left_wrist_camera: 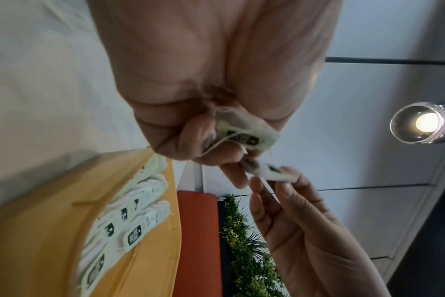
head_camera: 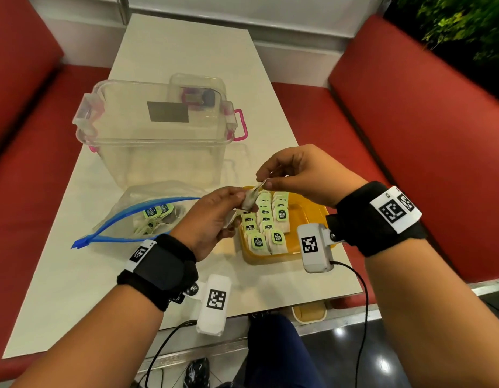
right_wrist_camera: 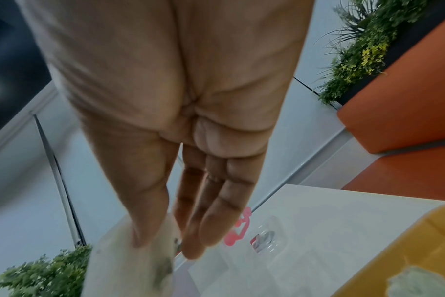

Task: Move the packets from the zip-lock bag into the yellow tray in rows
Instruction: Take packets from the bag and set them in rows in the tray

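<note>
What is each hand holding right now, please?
Left hand: closed, gripping a few tea packets.
Right hand: closed, pinching one tea packet between thumb and fingertips.

The left hand [left_wrist_camera: 216, 84] fills the upper middle of the frame, its fingers curled around a pale packet [left_wrist_camera: 244, 130] with a dark label and a loose white string. Just below it, the right hand [left_wrist_camera: 305, 231] rises from the lower right and pinches a second packet [left_wrist_camera: 272, 172] at its fingertips, close under the left hand's fingers. At lower left lies the yellow tray [left_wrist_camera: 38, 241], with overlapping rows of packets [left_wrist_camera: 137, 221] along it. Right of the tray stand a red seat back [left_wrist_camera: 198, 241] and green foliage [left_wrist_camera: 247, 261]. A lit lamp [left_wrist_camera: 424, 122] glows at the right edge.
</note>
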{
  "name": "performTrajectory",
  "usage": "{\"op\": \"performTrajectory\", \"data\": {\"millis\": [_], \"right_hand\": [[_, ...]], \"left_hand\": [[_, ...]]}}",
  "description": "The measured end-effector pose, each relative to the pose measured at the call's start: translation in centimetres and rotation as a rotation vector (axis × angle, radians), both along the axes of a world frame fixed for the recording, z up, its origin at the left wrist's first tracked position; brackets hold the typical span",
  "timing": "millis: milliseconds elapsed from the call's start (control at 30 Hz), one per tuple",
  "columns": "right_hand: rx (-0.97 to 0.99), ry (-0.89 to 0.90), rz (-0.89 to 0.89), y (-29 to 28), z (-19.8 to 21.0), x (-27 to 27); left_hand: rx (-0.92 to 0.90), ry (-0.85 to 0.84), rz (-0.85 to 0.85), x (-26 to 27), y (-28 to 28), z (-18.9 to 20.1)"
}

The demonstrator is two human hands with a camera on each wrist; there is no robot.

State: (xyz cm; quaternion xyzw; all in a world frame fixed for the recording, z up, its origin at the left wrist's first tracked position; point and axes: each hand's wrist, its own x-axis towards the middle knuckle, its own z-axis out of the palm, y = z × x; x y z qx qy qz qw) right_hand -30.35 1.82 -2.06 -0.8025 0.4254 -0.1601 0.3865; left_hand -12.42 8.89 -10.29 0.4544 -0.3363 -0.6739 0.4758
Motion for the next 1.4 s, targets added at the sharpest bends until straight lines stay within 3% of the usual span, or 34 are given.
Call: {"op": "performTrajectory", "data": {"millis": [167,267,700,800,900,1000,1100,1233,1400], "right_hand": [[0.151,-0.186,-0.184,0.1,-0.7,-1.2],[0.236,-0.183,-0.208,0.6,-1.6,-1.4],[-0.076,-0.070,-0.146,0.0,-2.2,-2.1],[-0.117,0.040,-0.160,-0.5,-1.9,-2.7],[-0.145,0.314,-0.137,-1.4,-2.0,-3.6],[-0.069,0.634,-0.060,-2.3,-2.7,-4.2],[0.041,0.819,0.017,-3.1,-4.4,-4.2],[0.103,0.937,0.051,-4.1,-6.5,-3.5],[0.121,0.870,0.039,-4.9,-7.5,-2.8]], "left_hand": [[-0.128,-0.131,0.074,-0.4,-0.3,-0.4],[-0.193,-0.166,0.127,-0.6,-0.5,-0.8],[-0.263,-0.258,0.102,-1.3,-1.0,-1.4],[-0.154,-0.241,0.069,-1.4,-1.0,-1.6],[-0.018,-0.157,0.068,-1.4,-0.8,-1.5],[-0.014,-0.181,0.030,-1.2,-0.4,-1.7],[-0.032,-0.216,-0.031,-1.2,-0.1,-2.1],[-0.069,-0.196,-0.044,-1.5,0.4,-2.5],[-0.081,-0.185,-0.033,-1.5,0.5,-2.6]]}}
